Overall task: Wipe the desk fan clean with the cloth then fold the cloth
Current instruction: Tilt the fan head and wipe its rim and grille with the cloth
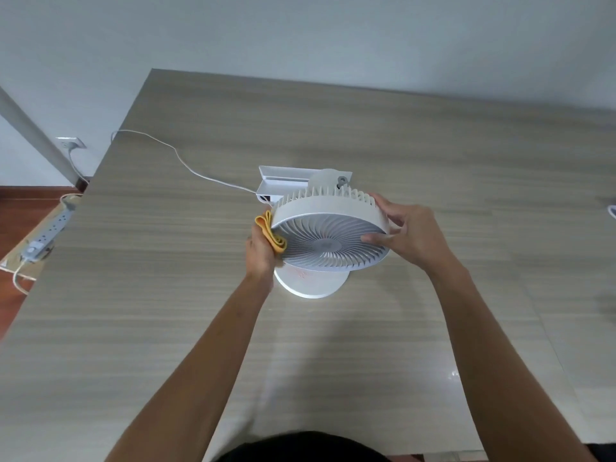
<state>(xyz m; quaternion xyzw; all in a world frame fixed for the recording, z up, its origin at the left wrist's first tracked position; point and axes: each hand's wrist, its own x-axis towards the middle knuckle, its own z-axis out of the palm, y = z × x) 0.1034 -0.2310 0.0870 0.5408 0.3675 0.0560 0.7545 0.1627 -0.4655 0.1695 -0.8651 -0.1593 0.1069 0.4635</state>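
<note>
A white desk fan [328, 235] stands on its round base [310, 283] in the middle of the wooden table, its grille tilted up toward me. My left hand [261, 253] grips a folded yellow cloth [271, 233] and presses it against the left edge of the fan's grille. My right hand [405, 233] clasps the right rim of the fan head, thumb on the grille face and fingers over the ribbed back.
The table [433, 161] runs back to a pale wall. A white open box [286, 181] lies just behind the fan. A white cable [186, 165] runs from the fan to the table's left edge. A power strip [46, 235] lies on the floor at left.
</note>
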